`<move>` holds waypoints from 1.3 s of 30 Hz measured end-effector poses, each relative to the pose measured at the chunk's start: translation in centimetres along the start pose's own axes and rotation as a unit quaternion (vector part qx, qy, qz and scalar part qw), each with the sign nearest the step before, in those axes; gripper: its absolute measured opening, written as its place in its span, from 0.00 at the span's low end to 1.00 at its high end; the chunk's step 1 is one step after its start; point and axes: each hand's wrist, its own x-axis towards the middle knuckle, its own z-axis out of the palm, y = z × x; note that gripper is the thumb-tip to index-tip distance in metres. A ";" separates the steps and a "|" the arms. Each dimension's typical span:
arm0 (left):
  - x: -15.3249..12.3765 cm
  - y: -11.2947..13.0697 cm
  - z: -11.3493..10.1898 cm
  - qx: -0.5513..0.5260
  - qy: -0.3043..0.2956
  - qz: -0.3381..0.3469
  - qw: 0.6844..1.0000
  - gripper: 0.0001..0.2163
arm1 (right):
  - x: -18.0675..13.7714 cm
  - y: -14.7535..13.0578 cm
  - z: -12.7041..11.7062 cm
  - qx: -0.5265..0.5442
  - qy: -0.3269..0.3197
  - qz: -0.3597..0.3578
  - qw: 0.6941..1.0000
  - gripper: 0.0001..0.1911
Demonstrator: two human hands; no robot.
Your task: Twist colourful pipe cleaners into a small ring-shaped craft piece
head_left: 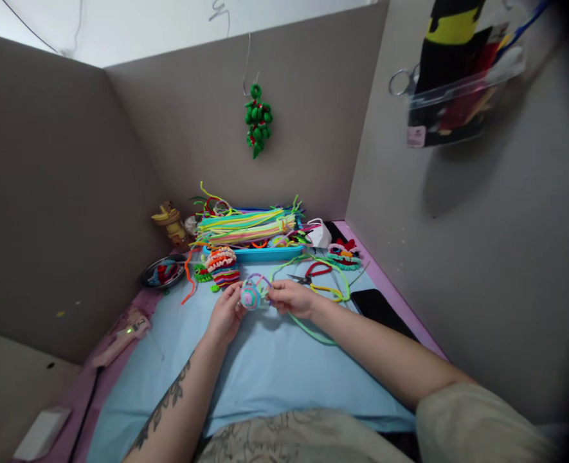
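Observation:
Between my hands is a small rounded pipe-cleaner piece (250,297), coiled in pink, teal and pale blue. My left hand (227,312) is closed on its left side, thumb and fingers pinching the edge. From the top of the piece a purple pipe cleaner (258,276) arches over towards my right hand (288,298). That hand is pinched at the right side, its fingertips on the purple strand. A long pale green pipe cleaner (316,335) loops out from near my right hand across the cloth. Just behind that forearm lie red-handled pliers or cutters (319,269).
A blue tray (269,254) heaped with pipe cleaners stands at the back. A striped pipe-cleaner piece (224,267) sits before it. At left are a dark bowl (163,272) and pink glue gun (123,341); at right, a black phone (380,312). Grey partitions (265,58) enclose the table.

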 end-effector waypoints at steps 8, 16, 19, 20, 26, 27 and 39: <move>-0.8 0.2 0.4 0.053 -0.024 -0.020 0.998 0.19 | -0.6 -0.9 -0.4 0.084 0.008 0.014 0.996 0.13; -1.0 0.5 0.8 0.015 -0.019 0.045 0.999 0.24 | 0.2 0.4 0.8 -0.091 0.142 -0.037 0.985 0.18; -0.8 0.4 0.8 0.099 -0.008 0.099 0.990 0.22 | 0.2 -0.1 1.0 -0.180 0.245 -0.159 0.940 0.13; -0.8 0.4 0.9 0.119 -0.018 0.111 0.987 0.22 | 0.1 -0.3 1.0 -0.224 0.250 -0.189 0.923 0.11; -1.4 0.0 1.4 0.181 -0.084 0.144 0.969 0.21 | -0.1 -0.4 1.0 -0.375 0.232 -0.177 0.880 0.10; -1.4 -0.1 1.3 0.190 -0.082 0.148 0.967 0.21 | 0.0 -0.3 1.0 -0.376 0.227 -0.169 0.883 0.10; -1.6 -0.3 1.4 0.171 -0.149 0.116 0.967 0.27 | 0.1 0.3 1.2 -0.328 0.151 -0.160 0.919 0.12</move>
